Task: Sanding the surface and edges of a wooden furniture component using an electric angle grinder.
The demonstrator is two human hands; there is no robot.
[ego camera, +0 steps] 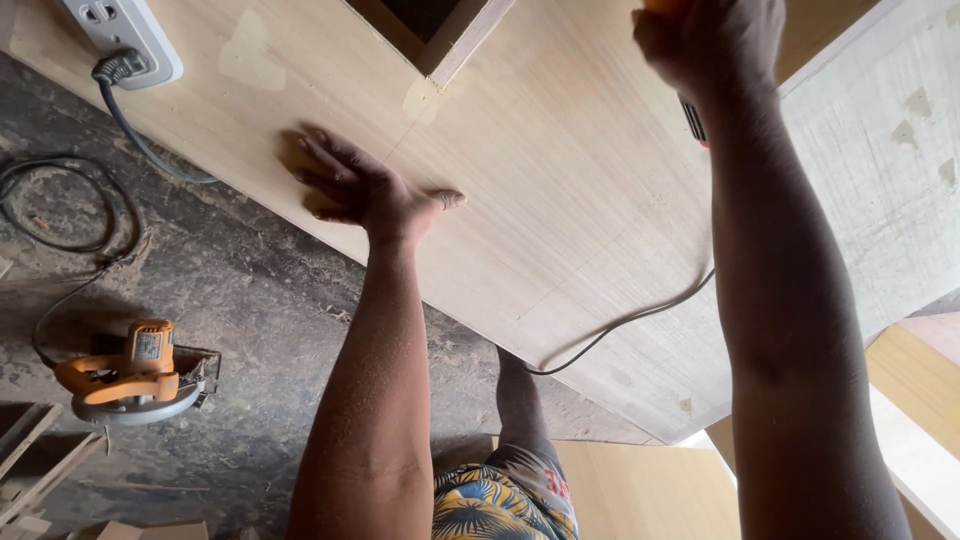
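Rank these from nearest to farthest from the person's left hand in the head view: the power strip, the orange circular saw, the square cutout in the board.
Measured from the left hand:
1. Square cutout, up and to its right in the board.
2. Power strip, upper left on the board.
3. Orange circular saw, on the floor, lower left.
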